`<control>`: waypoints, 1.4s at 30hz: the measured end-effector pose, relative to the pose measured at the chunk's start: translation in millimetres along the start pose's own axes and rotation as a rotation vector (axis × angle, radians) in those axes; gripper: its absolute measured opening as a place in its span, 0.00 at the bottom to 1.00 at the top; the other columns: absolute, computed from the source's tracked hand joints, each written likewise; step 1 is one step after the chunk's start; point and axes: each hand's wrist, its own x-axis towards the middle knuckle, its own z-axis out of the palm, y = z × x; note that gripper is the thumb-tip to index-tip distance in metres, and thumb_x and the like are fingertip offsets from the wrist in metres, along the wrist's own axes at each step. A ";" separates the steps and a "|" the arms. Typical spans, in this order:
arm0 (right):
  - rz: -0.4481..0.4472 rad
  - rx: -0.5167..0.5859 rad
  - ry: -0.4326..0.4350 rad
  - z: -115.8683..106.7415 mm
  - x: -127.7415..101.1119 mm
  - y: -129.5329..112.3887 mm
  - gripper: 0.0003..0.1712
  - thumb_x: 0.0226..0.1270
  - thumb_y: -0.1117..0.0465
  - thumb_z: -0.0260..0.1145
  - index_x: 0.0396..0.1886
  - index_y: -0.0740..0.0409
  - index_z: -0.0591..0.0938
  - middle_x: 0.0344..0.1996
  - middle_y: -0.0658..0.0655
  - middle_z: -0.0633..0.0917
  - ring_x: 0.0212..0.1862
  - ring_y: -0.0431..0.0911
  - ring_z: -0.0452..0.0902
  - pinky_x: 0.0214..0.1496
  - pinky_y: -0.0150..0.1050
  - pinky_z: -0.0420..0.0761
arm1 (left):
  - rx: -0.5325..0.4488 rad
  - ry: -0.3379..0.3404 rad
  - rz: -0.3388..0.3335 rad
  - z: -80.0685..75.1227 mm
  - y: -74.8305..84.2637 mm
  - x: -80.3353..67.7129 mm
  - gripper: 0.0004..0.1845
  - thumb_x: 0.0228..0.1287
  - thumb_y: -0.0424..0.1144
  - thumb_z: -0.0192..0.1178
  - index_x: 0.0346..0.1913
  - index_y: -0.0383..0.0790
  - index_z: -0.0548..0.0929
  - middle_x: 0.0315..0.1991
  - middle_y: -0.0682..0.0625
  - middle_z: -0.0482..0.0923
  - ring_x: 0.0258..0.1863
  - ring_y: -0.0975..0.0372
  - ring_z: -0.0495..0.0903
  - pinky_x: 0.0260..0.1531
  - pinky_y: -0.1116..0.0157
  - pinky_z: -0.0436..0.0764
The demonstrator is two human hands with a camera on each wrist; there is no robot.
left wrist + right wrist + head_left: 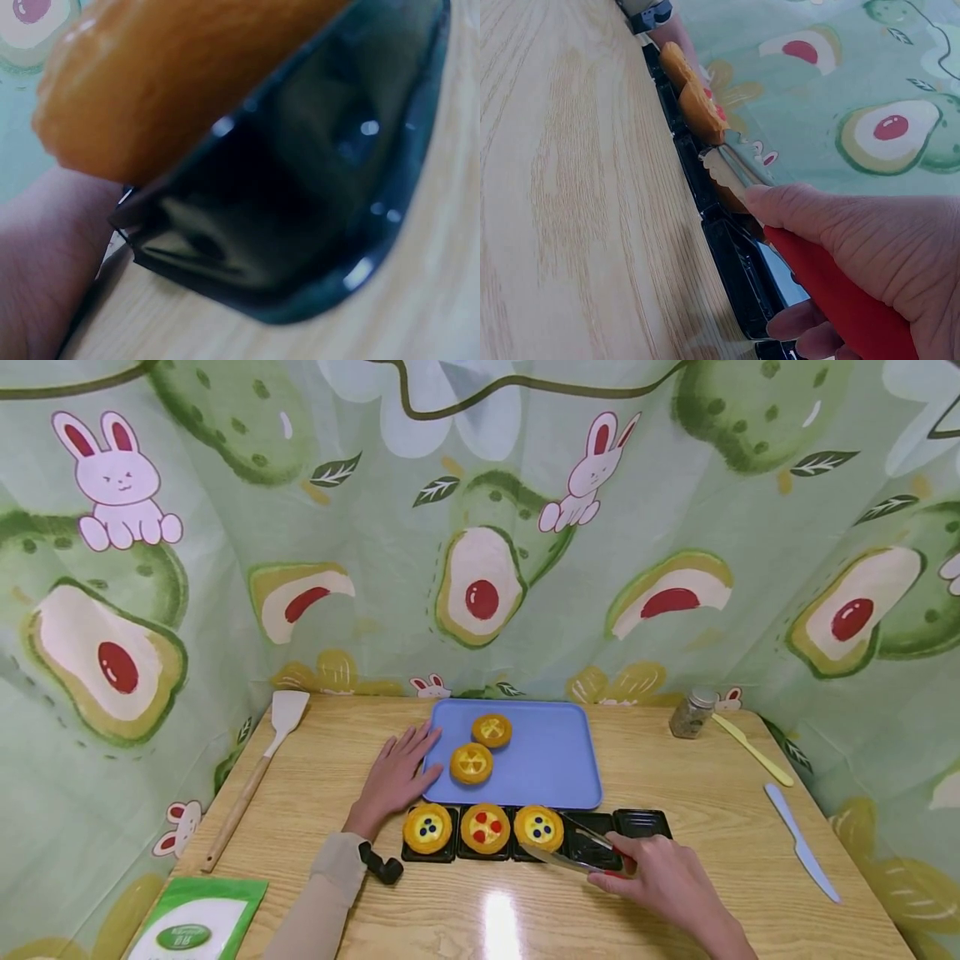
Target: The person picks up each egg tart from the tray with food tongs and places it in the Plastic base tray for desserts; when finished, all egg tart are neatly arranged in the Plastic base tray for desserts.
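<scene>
My right hand (667, 877) holds red-handled metal tongs (572, 863), whose arms stand on either side of an egg tart with blue dots (538, 829). That tart sits in the third cup of a black row of plastic cups (641, 823). To its left are a red-dotted tart (485, 828) and another blue-dotted tart (427, 828). My left hand (393, 774) lies with fingers extended at the left edge of a blue tray (547, 752), which bears two tarts (472, 763). Close up in the left wrist view are an orange tart side (165, 82) and a glossy cup wall (285, 202).
A white spatula with wooden handle (255, 777) lies at the left, above a green and white packet (195, 922). To the right are a glass jar (692, 714), a yellow knife (753, 750) and a blue knife (802, 843). Printed cloth surrounds the table (420, 914).
</scene>
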 end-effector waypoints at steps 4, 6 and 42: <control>0.009 0.000 -0.009 -0.6 0.1 -0.3 0.28 0.56 0.30 0.75 0.43 0.44 0.90 0.14 0.34 0.67 0.17 0.30 0.57 0.18 0.31 0.57 | 0.018 -0.011 -0.006 0.0 -0.7 0.5 0.38 0.79 0.65 0.46 0.84 0.55 0.57 0.85 0.52 0.49 0.84 0.49 0.49 0.79 0.41 0.47; 0.007 -0.006 -0.007 -0.4 0.4 -0.2 0.27 0.56 0.29 0.76 0.41 0.43 0.89 0.14 0.34 0.67 0.17 0.30 0.57 0.18 0.31 0.56 | 0.020 -0.019 -0.010 0.4 -1.4 0.9 0.38 0.79 0.66 0.45 0.85 0.56 0.57 0.85 0.53 0.49 0.84 0.50 0.48 0.79 0.41 0.46; 0.014 0.030 0.062 -19.0 23.9 -8.9 0.33 0.59 0.27 0.72 0.47 0.48 0.83 0.20 0.39 0.70 0.19 0.34 0.59 0.19 0.32 0.59 | 0.021 -0.010 -0.009 -4.1 3.1 -0.9 0.37 0.79 0.63 0.48 0.84 0.54 0.58 0.85 0.51 0.51 0.83 0.48 0.51 0.78 0.40 0.48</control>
